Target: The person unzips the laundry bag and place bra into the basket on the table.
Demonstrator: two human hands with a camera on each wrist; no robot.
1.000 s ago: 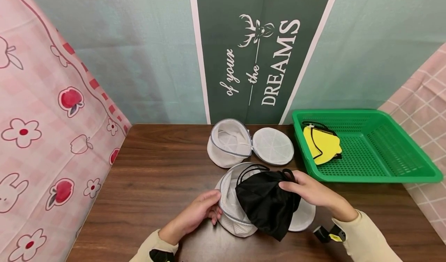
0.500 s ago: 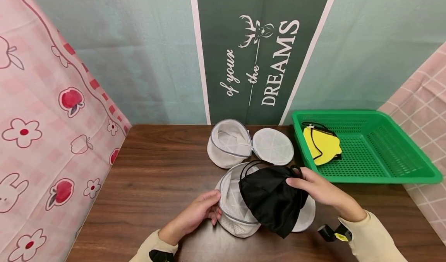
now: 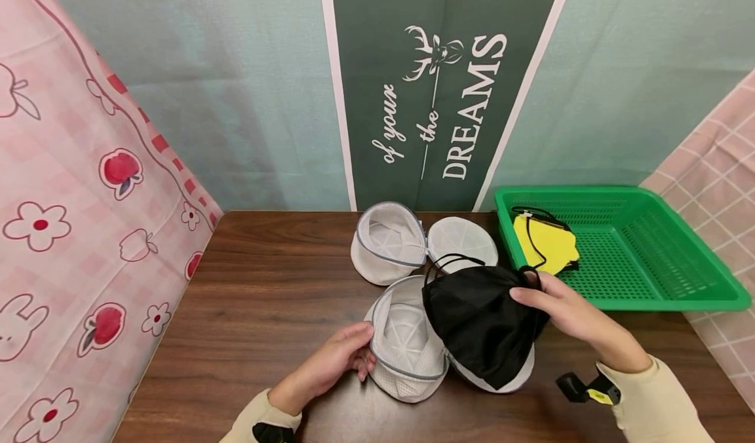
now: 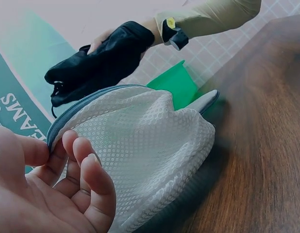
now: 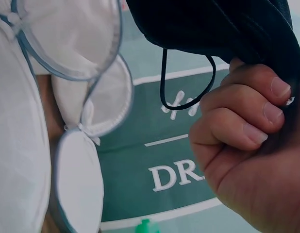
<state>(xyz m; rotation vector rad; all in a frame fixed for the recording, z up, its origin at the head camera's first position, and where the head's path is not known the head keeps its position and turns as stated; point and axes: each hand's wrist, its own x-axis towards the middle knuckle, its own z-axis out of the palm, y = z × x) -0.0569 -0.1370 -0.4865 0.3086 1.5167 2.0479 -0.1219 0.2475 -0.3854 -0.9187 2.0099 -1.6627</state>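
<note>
My right hand (image 3: pixel 563 308) grips a black drawstring bag (image 3: pixel 480 322) by its edge and holds it up, cords dangling, over the round lid of the near mesh laundry bag. In the right wrist view the fingers (image 5: pixel 247 114) curl into the black cloth. My left hand (image 3: pixel 339 358) pinches the grey zipper rim of that near white mesh laundry bag (image 3: pixel 407 364) between thumb and fingers. The left wrist view shows this pinch on the rim (image 4: pixel 67 114). The mesh bag stands unzipped, its inside visible, and its lid is partly hidden behind the black bag.
A second unzipped mesh laundry bag (image 3: pixel 383 259) stands behind, its round lid (image 3: pixel 463 236) laid out to the right. At the right is a green plastic basket (image 3: pixel 643 299) holding a yellow drawstring bag (image 3: pixel 545 246). All stand on a brown wooden table (image 3: pixel 265 286) before a printed curtain.
My right hand has moved right and slightly back with the black drawstring bag, uncovering the inside of the near mesh laundry bag. My left hand stays at the rim.
</note>
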